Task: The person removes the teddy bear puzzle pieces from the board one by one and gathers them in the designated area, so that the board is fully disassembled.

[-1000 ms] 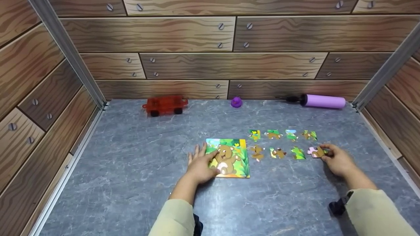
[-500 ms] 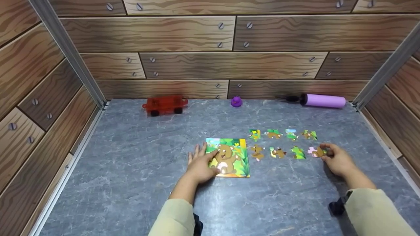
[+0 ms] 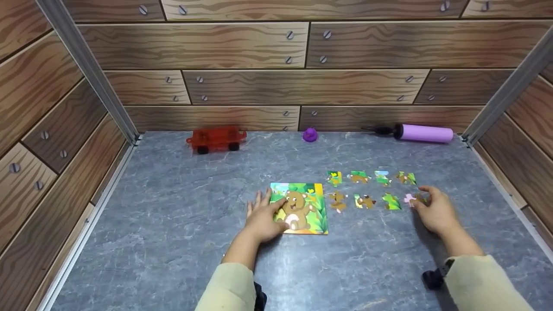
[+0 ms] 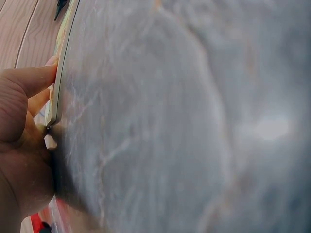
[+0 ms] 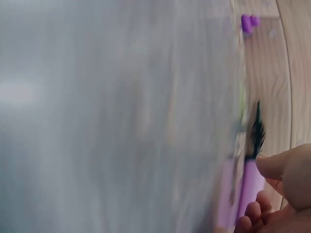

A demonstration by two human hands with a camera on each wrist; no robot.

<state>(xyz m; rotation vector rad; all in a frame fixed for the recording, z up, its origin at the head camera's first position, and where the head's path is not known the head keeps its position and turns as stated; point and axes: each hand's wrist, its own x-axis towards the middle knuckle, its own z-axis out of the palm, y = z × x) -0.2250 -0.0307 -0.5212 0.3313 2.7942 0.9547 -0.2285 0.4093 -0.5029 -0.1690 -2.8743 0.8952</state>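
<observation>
The pink and brown puzzle piece lies flat on the grey table, last on the right in the near row of loose pieces. Compared with a second ago it sits a little further left, closer to the green piece beside it, and the right hand has moved with it. The fingers curl over the piece's right edge and the thumb sits near its front; they seem to pinch it, though it has not left the surface. To judge by this, the piece is being slid or gathered, not yet lifted.

The left hand has not moved: it rests flat, fingers straight and spread, on the left edge of the bear puzzle board, pinning it down. The left wrist view shows the thumb against the board's thin edge.

Seven other loose pieces lie in two rows right of the board, unchanged. A red toy cart, a small purple duck and a purple pump stand along the back wall.
</observation>
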